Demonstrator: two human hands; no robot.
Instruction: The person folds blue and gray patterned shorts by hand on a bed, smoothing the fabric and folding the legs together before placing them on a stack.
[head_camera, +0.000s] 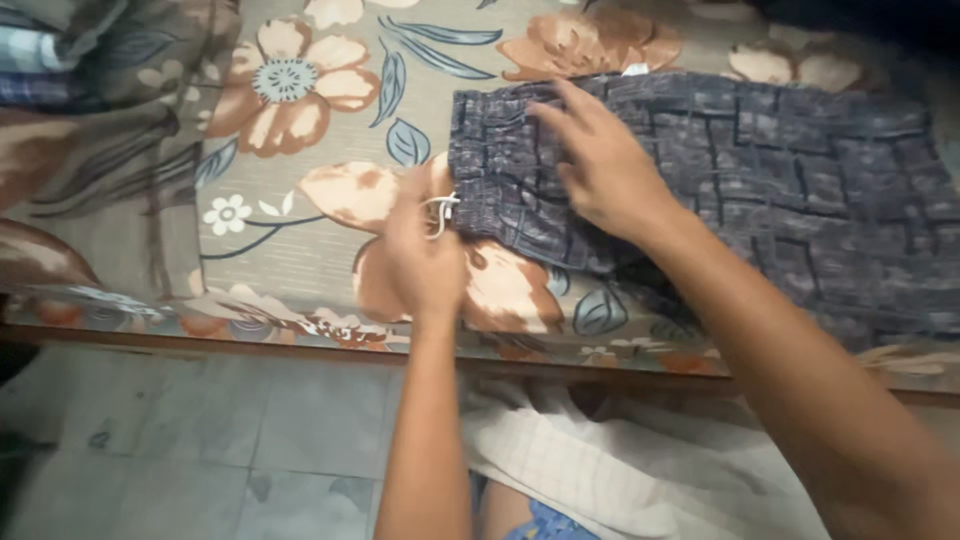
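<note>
Folded cloth: at the far left edge of the bed we see a striped bundle (30, 60), well apart from our hands.
Bedsheet: the flowered bedsheet (290, 230) covers the bed and carries everything; its near edge runs across the view above the tiled floor (200, 440).
Left hand: our left hand (425, 255) sits near the bed's near edge, fingers pinched together on the white drawstring (440, 212) at the waistband corner.
Shorts: the dark checked shorts (760, 190) lie flat toward the right side of the bed, waistband pointing left.
Right hand: our right hand (600, 165) presses flat on the shorts just behind the waistband, fingers spread apart.
Pale cloth: a light cloth (620, 470) hangs below the bed's near edge.
</note>
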